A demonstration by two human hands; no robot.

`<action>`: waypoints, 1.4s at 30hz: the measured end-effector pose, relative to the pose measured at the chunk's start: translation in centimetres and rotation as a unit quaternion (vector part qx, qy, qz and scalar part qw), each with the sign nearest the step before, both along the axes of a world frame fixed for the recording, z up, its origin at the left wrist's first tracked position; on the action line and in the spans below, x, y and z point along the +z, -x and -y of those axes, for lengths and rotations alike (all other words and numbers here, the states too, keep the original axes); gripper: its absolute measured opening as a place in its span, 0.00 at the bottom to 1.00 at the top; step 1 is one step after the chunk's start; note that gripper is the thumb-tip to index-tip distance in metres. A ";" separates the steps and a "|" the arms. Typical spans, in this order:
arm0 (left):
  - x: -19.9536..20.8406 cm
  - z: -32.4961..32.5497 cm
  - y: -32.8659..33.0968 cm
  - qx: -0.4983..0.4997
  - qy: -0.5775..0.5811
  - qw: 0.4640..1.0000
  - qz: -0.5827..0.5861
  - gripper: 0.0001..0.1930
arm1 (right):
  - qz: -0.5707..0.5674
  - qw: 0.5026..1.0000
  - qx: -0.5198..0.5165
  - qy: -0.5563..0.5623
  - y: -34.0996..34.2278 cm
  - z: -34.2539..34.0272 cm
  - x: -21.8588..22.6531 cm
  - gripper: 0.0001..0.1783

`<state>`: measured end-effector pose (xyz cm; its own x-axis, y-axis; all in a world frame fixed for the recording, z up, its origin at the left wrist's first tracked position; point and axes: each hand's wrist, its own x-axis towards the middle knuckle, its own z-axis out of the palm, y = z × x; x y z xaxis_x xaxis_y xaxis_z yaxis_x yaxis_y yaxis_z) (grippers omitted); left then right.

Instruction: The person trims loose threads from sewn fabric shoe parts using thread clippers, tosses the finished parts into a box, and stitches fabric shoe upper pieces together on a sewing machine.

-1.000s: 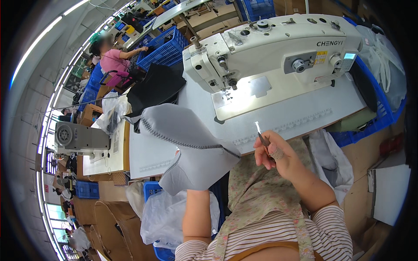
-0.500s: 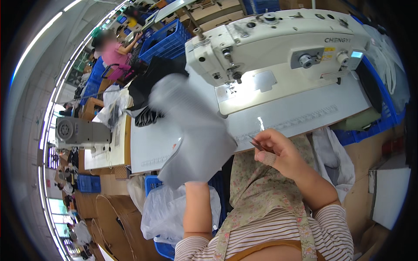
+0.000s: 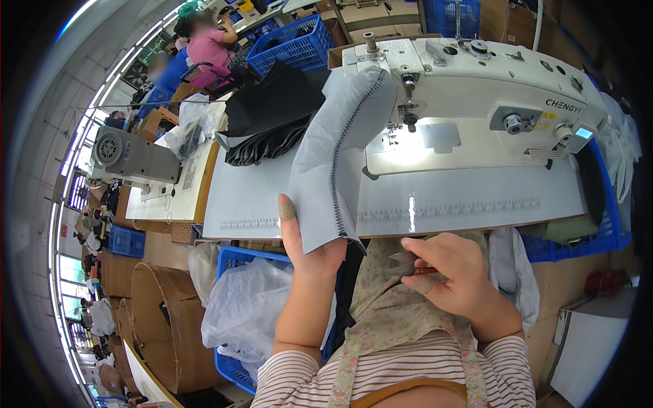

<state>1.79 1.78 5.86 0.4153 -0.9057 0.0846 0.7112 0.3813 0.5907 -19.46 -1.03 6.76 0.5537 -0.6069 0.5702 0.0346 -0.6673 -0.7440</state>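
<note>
My left hand (image 3: 313,253) supports a pale grey sewn fabric piece (image 3: 325,163) from below. The thumb stands out to its left, and the other fingers are hidden behind the cloth. A dark zigzag seam runs down the piece, which curves and widens at its far end. Bent into a closed grip, my right hand (image 3: 452,268) holds thread snips (image 3: 403,264) with two grey blades apart and a bit of red at the handle. The snips point left, apart from the fabric, at the table's near edge.
A white sewing machine (image 3: 476,102) stands on the pale table (image 3: 469,194), its needle area lit. Black fabric pieces (image 3: 272,102) are stacked to the left. Below is a blue crate (image 3: 235,255) with clear plastic bags (image 3: 248,306). Another person (image 3: 207,51) sits at the far left.
The fabric piece, blurred before, is now sharp and upright with its zigzag seam showing. My right hand has moved lower and nearer to me, and the snips' blades show more clearly.
</note>
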 end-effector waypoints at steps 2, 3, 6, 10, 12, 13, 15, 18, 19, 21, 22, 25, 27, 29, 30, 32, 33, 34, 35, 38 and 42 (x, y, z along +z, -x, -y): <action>-0.1 0.0 0.0 0.006 0.003 1.000 0.019 0.31 | -0.010 0.999 -0.017 0.030 -0.2 0.0 0.4 0.30; -0.2 0.0 0.0 0.013 0.002 0.999 0.038 0.31 | -0.026 0.995 -0.041 0.088 -0.2 0.0 0.6 0.28; 0.5 -0.8 0.4 0.041 -0.002 0.997 0.061 0.31 | -0.054 0.977 -0.076 0.192 -0.4 -0.1 1.3 0.26; 1.2 -1.4 1.3 0.067 -0.007 0.995 0.068 0.31 | -0.049 0.944 -0.144 0.292 -0.6 -0.4 1.9 0.27; 1.6 -1.7 1.6 0.083 -0.019 0.993 0.078 0.31 | -0.064 0.935 -0.157 0.313 -0.4 -0.2 2.2 0.26; 1.7 -1.8 1.8 0.082 -0.017 0.993 0.077 0.31 | -0.078 0.925 -0.170 0.332 -0.4 0.0 2.3 0.25; 1.8 -1.9 2.0 0.104 -0.025 0.991 0.080 0.31 | -0.076 0.919 -0.179 0.342 -0.5 0.2 2.5 0.24; 1.9 -2.3 2.1 0.102 -0.023 0.992 0.067 0.30 | -0.077 0.913 -0.184 0.357 -0.5 0.3 2.8 0.23; 1.9 -2.3 2.1 0.102 -0.021 0.992 0.067 0.30 | -0.081 0.911 -0.182 0.361 -0.5 0.3 2.9 0.22; 2.0 -2.5 2.2 0.102 -0.026 0.992 0.073 0.31 | -0.076 0.903 -0.185 0.379 -0.7 0.6 3.0 0.20; 2.0 -2.5 2.3 0.102 -0.025 0.992 0.072 0.31 | -0.072 0.896 -0.188 0.396 -0.7 0.6 3.0 0.18; 2.0 -2.5 2.5 0.094 -0.030 0.993 0.068 0.31 | -0.077 0.896 -0.183 0.397 -0.7 0.6 3.2 0.18; 2.0 -2.4 2.6 0.102 -0.035 0.991 0.081 0.31 | -0.081 0.895 -0.181 0.399 -0.7 0.7 3.2 0.19; 2.0 -2.3 2.7 0.103 -0.036 0.991 0.076 0.30 | -0.085 0.894 -0.179 0.402 -0.6 0.8 3.2 0.19; 1.9 -2.2 2.7 0.104 -0.039 0.991 0.071 0.30 | -0.086 0.892 -0.180 0.405 -0.6 0.9 3.3 0.20; 1.8 -2.1 2.7 0.103 -0.037 0.991 0.076 0.30 | -0.089 0.891 -0.181 0.406 -0.6 0.9 3.3 0.20; 1.7 -2.1 2.7 0.102 -0.034 0.991 0.080 0.30 | -0.090 0.890 -0.183 0.407 -0.6 0.8 3.4 0.20; 1.7 -2.1 2.7 0.102 -0.035 0.991 0.080 0.30 | -0.091 0.890 -0.184 0.408 -0.6 0.8 3.5 0.21; 1.7 -2.1 2.7 0.103 -0.035 0.991 0.080 0.30 | -0.092 0.890 -0.184 0.407 -0.6 0.7 3.6 0.21; 1.8 -2.3 2.7 0.111 -0.039 0.990 0.073 0.31 | -0.090 0.903 -0.178 0.381 -0.4 0.3 3.7 0.20; 2.0 -2.8 2.2 0.091 -0.020 0.995 0.030 0.31 | -0.046 0.924 -0.076 0.372 0.8 0.1 2.9 0.19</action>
